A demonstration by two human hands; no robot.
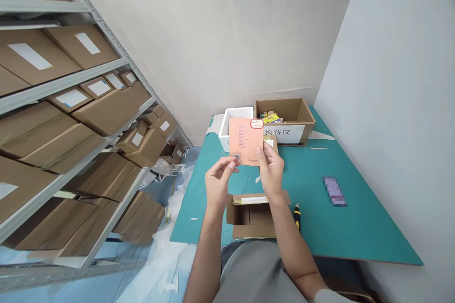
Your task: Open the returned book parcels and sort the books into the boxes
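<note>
Orange booklet [246, 138]: right hand [272, 170] pinches side; left hand [218, 182] half-curled at corner, can't tell grip. Best held flat, unbent.

the green table [313, 170] bears 1 white bin [223, 142], 2 open cartons [254, 233] and 1 cutter [297, 218].

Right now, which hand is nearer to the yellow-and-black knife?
Right. The right hand holds the pink booklet up over the green table, a little left of the knife; the left hand is farther left, by the booklet's lower left corner.
</note>
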